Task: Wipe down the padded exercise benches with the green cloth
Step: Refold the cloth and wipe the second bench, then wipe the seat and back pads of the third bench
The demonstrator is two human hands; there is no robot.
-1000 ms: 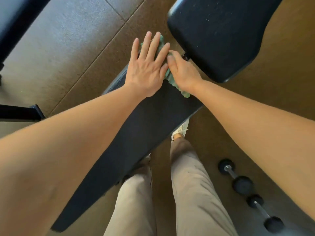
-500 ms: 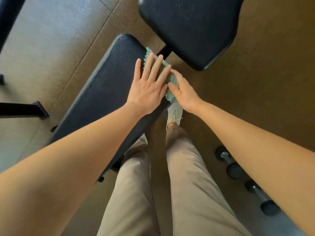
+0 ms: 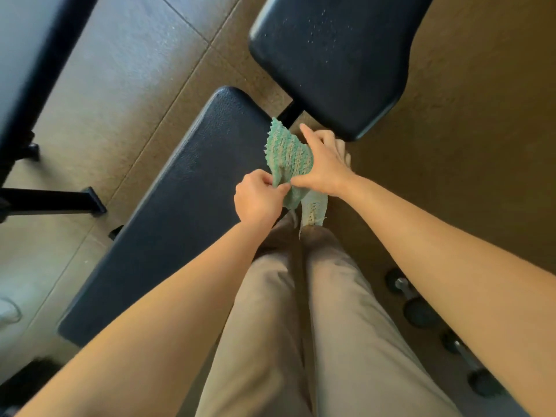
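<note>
green cloth (image 3: 288, 155) lifted off bench (image 3: 180, 206), pinched aloft

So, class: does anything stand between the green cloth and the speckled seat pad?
Nothing visible does. The left hand and right hand hold the green cloth near the end of the long bench pad; only a gap crossed by the black frame bar separates it from the seat pad.

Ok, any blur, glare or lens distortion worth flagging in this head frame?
Head view: the green cloth, left hand and right hand are sharp enough to show the weave; wide-angle stretch swells the forearms toward the lower edge; a pale sheen washes out the floor at far left; the dumbbells at lower right are dim and soft.
</note>
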